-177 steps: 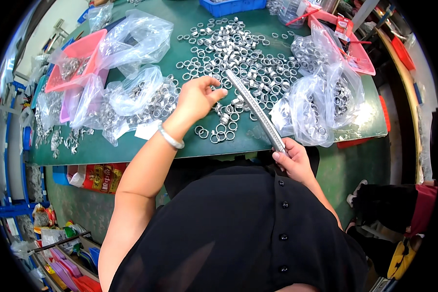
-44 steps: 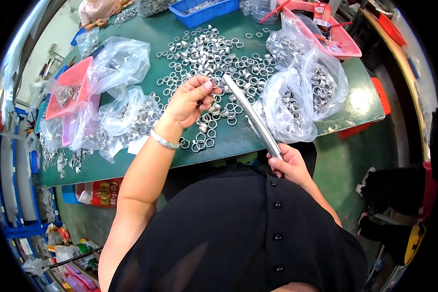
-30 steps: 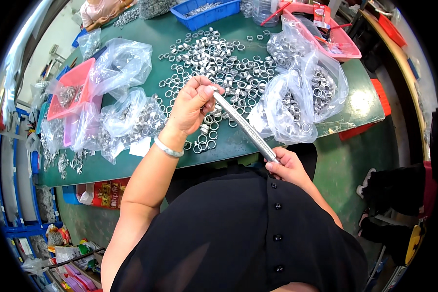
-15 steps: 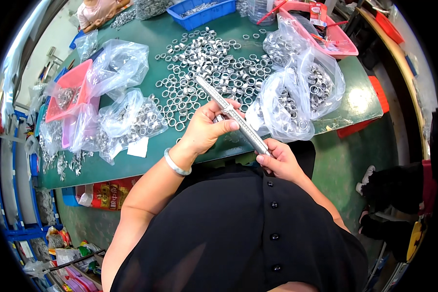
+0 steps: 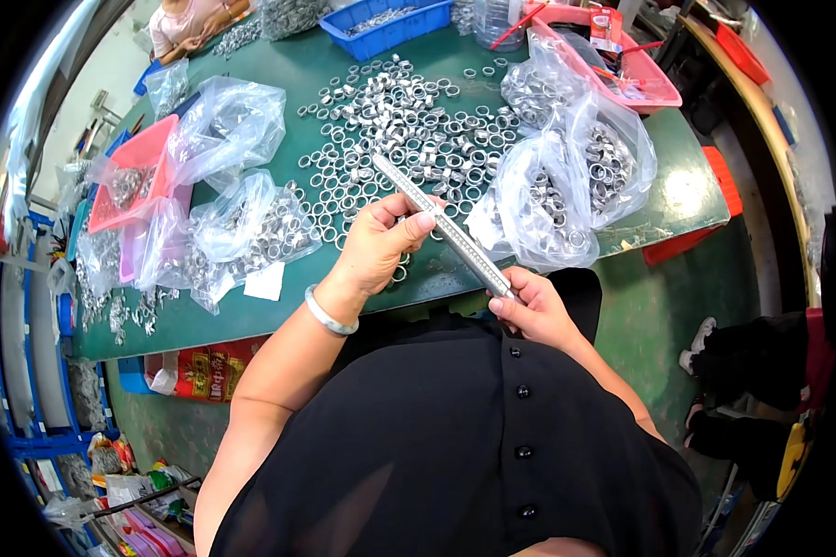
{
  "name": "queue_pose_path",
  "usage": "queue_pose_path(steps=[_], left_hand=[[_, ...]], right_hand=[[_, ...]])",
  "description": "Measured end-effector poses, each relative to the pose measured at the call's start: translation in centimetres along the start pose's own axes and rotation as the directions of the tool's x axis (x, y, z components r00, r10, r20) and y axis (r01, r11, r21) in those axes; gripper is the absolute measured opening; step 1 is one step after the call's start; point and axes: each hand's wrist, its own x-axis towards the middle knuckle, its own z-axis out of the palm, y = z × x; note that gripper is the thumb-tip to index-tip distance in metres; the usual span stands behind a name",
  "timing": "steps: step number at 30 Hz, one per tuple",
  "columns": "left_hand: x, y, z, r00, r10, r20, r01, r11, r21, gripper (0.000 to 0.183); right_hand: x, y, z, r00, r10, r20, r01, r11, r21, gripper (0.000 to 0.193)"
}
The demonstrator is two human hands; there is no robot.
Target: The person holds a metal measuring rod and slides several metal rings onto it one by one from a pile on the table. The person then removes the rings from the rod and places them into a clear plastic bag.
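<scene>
A long thin metal rod (image 5: 437, 218) strung with silver rings slants over the near edge of a green table (image 5: 297, 70). My right hand (image 5: 532, 306) grips the rod's lower end, close to my body. Near the rod's middle, my left hand (image 5: 378, 243) has its thumb and fingers pinched on the stacked rings; it wears a pale bangle at the wrist. Beyond the rod's far tip lies a wide scatter of loose silver rings (image 5: 395, 116).
Clear plastic bags of rings lie to the left (image 5: 251, 227) and right (image 5: 567, 181). Pink trays (image 5: 125, 172) (image 5: 613, 56) and a blue bin (image 5: 390, 19) stand on the table. Another person (image 5: 190, 19) works at the far left. Someone's legs and shoes (image 5: 715, 343) are at the right.
My left hand left the loose rings on the table and came back to the rod, sliding down it toward my body. The rod has tilted and drawn nearer.
</scene>
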Motion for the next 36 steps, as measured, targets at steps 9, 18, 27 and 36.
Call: queue_pose_path(steps=[9, 18, 27, 36], left_hand=[[2.6, 1.6, 2.3, 0.965, 0.211, -0.154, -0.243, 0.941, -0.234, 0.023], [7.3, 4.5, 7.9, 0.971, 0.071, 0.228, -0.225, 0.593, 0.773, 0.023], [11.1, 5.9, 13.0, 0.895, 0.021, 0.446, -0.447, 0.043, 0.894, 0.026], [17.5, 3.3, 16.7, 0.520, 0.082, 0.850, -0.842, -0.116, 0.526, 0.020]], right_hand=[[-2.7, -1.1, -1.1, 0.995, -0.030, -0.091, 0.025, 0.998, -0.055, 0.016], [-8.2, -0.3, -5.2, 0.897, -0.265, -0.353, 0.302, 0.952, 0.053, 0.015], [-9.8, 0.4, -7.9, 0.821, -0.320, -0.473, 0.409, 0.907, 0.097, 0.015], [-9.8, 0.0, -8.3, 0.778, -0.358, -0.516, 0.476, 0.872, 0.112, 0.015]])
